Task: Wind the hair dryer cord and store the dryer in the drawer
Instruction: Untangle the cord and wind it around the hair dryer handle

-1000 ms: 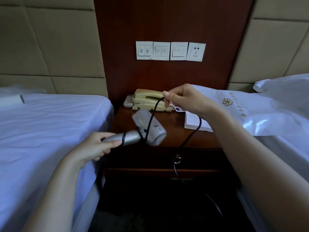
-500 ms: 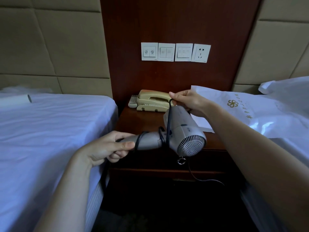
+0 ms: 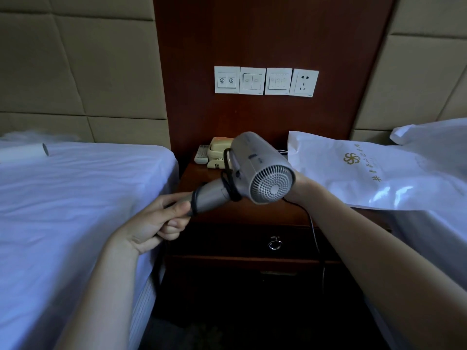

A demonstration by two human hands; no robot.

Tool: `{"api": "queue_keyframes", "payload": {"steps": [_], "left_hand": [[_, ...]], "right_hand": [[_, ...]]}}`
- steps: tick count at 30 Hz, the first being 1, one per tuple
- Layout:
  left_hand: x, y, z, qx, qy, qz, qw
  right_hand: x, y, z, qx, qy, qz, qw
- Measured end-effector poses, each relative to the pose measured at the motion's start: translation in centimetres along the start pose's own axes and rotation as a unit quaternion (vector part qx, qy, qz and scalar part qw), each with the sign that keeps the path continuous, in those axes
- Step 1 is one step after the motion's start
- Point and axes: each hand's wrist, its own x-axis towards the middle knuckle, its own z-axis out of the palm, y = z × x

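A silver hair dryer (image 3: 262,168) is held up above the dark wooden nightstand (image 3: 192,178), with its rear grille facing me. My left hand (image 3: 156,221) grips the end of its handle. Black cord (image 3: 314,236) is looped a few times around the handle and neck, and the rest hangs down past the nightstand front. My right hand (image 3: 300,184) is mostly hidden behind the dryer head, and the cord leads out from under it. The drawer (image 3: 227,241) below is closed and has a metal ring pull (image 3: 274,245).
A beige telephone (image 3: 219,147) and a remote (image 3: 201,154) sit at the back of the nightstand. A white printed bag (image 3: 379,173) lies on the right bed, overlapping the nightstand. A white-sheeted bed (image 3: 75,198) is on the left. Wall switches and an outlet (image 3: 304,82) are above.
The dryer has swung up and turned so its grille faces me. My right hand has carried the cord around behind the head, adding a loop at the neck.
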Motion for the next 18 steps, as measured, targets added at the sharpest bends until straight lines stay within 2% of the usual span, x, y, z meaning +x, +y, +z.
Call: {"api": "queue_keyframes", "payload": {"steps": [5,9,14,18], "left_hand": [[0.6,-0.6,0.3,-0.006,0.094,0.009,0.996],[1.1,-0.8,0.6,-0.009,0.126,0.007,0.992],[1.7,-0.9,0.5,-0.01,0.173,0.016,0.985],[2.2,-1.1,0.4,0.004,0.221,0.013,0.975]], "right_hand": [[0.7,1.1,-0.6,0.02,-0.053,0.035,0.998],[0.3,1.2,-0.6,-0.004,-0.091,0.036,0.995],[-0.6,0.9,-0.7,0.023,-0.147,0.063,0.987],[-1.4,0.7,-0.6,0.017,-0.148,0.067,0.987]]}}
